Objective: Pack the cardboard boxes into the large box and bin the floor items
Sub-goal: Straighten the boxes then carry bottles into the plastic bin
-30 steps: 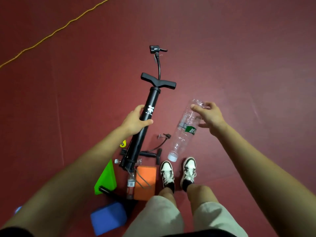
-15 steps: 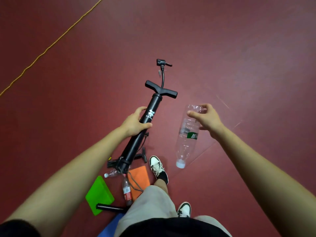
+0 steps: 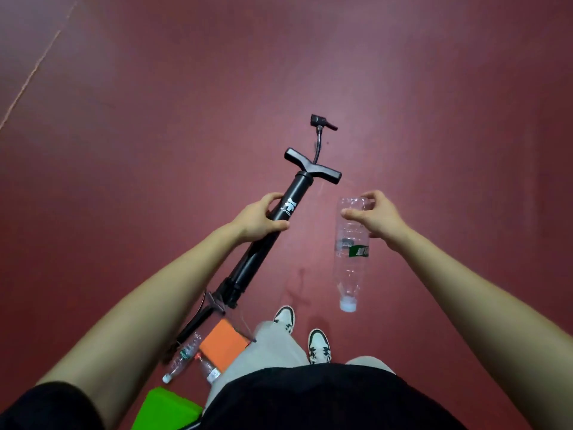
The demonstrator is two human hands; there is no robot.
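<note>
My left hand (image 3: 259, 217) grips the barrel of a black floor pump (image 3: 279, 218), held off the red floor with its T-handle and hose pointing away from me. My right hand (image 3: 376, 220) pinches the base of an empty clear plastic bottle (image 3: 350, 259) with a green label, which hangs cap down. Two more small plastic bottles (image 3: 186, 356) lie on the floor by my left leg, under the pump's foot.
An orange block (image 3: 221, 342) and a green block (image 3: 164, 409) lie on the floor at lower left beside the bottles. My feet in white and dark shoes (image 3: 319, 346) stand below centre. A pale line (image 3: 31, 72) crosses the floor at upper left.
I have stepped forward with pump and bottle in hand. The blocks and floor bottles have slid toward the bottom of the view, and the blue block has left it.
</note>
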